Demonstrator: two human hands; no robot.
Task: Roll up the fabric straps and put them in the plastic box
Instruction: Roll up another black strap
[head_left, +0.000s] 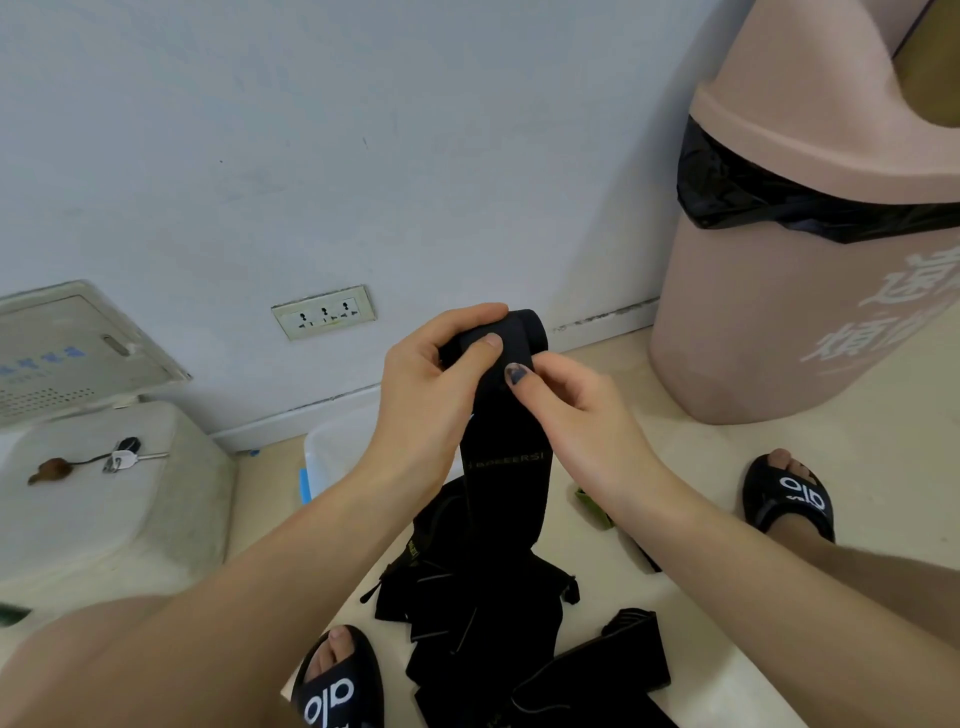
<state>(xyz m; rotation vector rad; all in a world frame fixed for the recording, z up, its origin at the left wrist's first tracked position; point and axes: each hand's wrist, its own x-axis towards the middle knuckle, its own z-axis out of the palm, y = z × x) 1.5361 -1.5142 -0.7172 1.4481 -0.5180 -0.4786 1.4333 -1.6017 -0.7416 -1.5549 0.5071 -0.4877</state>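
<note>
A black fabric strap (501, 467) hangs in front of me, its top end wound into a small roll. My left hand (431, 384) grips that roll from the left, thumb pressed on its front. My right hand (566, 410) pinches the strap just under the roll from the right. The strap's tail drops onto a heap of other black straps (483, 613) on the floor between my feet. Behind my left forearm shows part of a clear plastic box (337, 447), its inside mostly hidden.
A pink bin (789, 291) with a black liner stands at the right by the wall. A white plastic stool (104, 499) at the left carries keys (122, 457). My feet in black sandals (789, 499) flank the heap. A wall socket (324, 312) sits low on the wall.
</note>
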